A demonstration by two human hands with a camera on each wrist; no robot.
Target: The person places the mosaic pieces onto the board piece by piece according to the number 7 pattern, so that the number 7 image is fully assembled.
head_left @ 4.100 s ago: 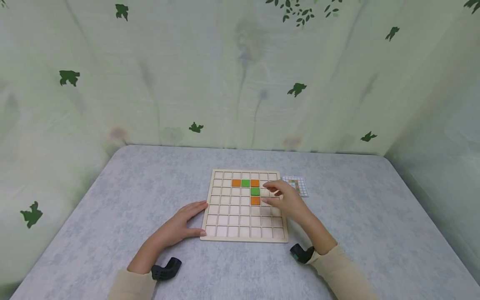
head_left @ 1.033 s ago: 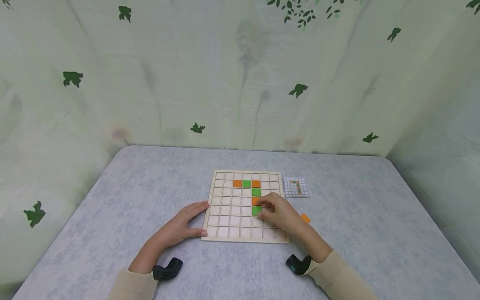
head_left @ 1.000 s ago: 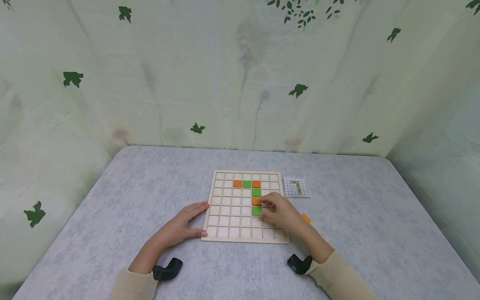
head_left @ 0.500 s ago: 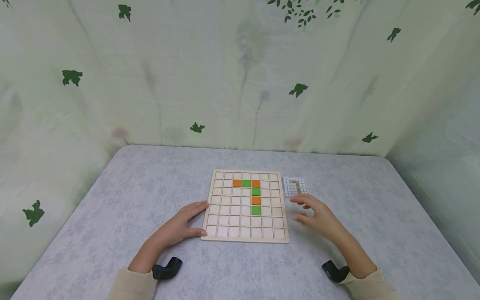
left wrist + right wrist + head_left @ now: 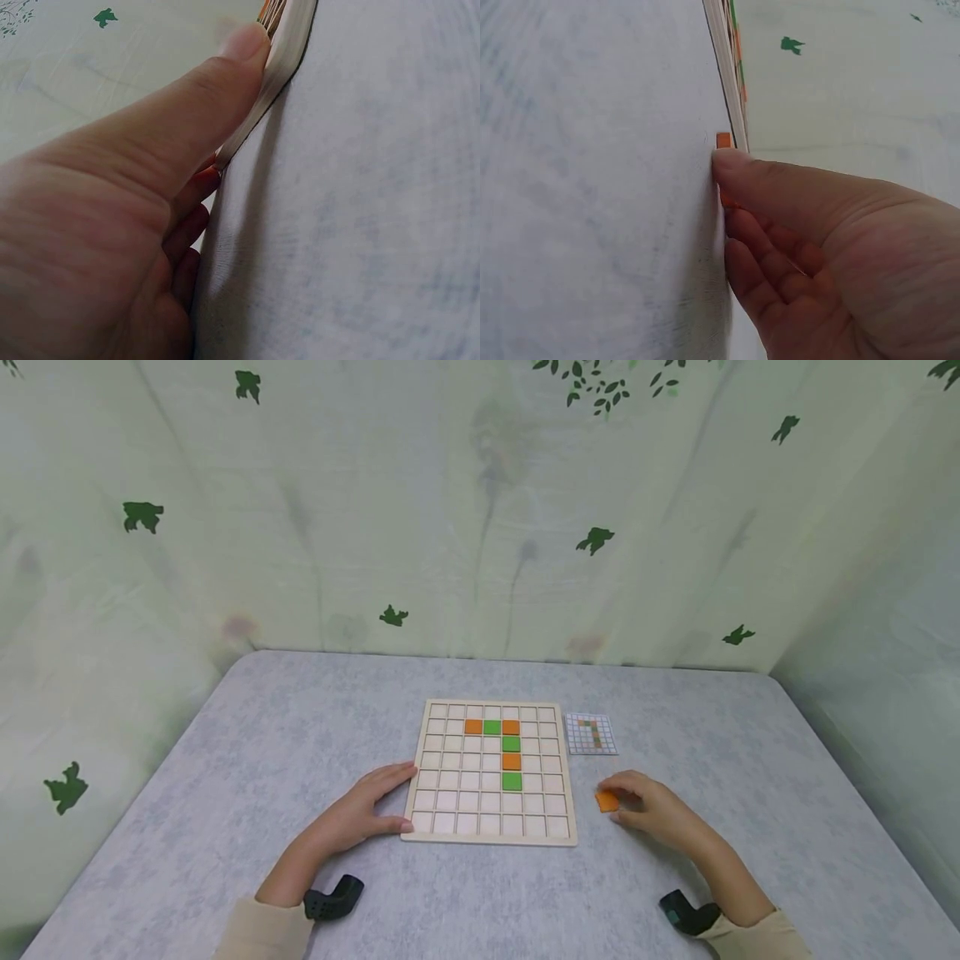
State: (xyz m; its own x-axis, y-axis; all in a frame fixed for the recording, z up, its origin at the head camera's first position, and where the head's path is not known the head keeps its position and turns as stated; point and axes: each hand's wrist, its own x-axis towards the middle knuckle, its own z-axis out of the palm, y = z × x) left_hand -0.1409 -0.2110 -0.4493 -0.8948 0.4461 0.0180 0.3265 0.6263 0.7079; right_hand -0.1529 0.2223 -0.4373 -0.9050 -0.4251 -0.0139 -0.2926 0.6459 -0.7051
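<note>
A pale wooden grid board [image 5: 459, 799] lies on the table, with several orange and green square tiles set in its cells. My left hand [image 5: 363, 811] rests at the board's left edge, fingers and thumb spread and fairly straight; in the left wrist view the thumb [image 5: 195, 101] touches the board's rim. To the right of the board, my right hand [image 5: 654, 810] pinches a loose orange tile [image 5: 606, 802] between thumb and fingers, at the tabletop. The right wrist view shows the orange tile [image 5: 723, 140] partly hidden by the thumb.
A small printed card [image 5: 591, 733] with a coloured grid pattern lies just right of the board's upper corner. The grey table [image 5: 315, 710] reaches back to a pale curtain [image 5: 450, 527] with leaf prints. A black wrist device sits on each arm.
A green tile has joined the column on the board. My right hand has left the board, moved right and taken hold of the orange tile. The left hand has stayed put.
</note>
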